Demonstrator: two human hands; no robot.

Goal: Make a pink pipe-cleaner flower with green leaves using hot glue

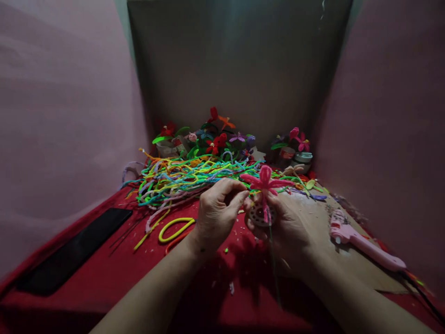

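A pink pipe-cleaner flower (265, 180) stands upright above my right hand (283, 220), which is closed round its lower part. A thin dark green stem (274, 264) hangs down from it over the red cloth. That same hand also has a round spool-like disc (260, 215) with a ring of holes, just under the petals. To the left of the flower, my left hand (222, 206) is closed in a pinch, thumb against finger. What lies between those fingertips is too small to make out.
Behind my hands lies a heap of coloured pipe cleaners (187, 174). Finished flowers (217, 143) and a lidded jar (303, 160) stand at the back. A pink glue gun (365, 246) rests on the brown board (313, 218); a black flat slab (76, 248) and a yellow loop (175, 229) lie left.
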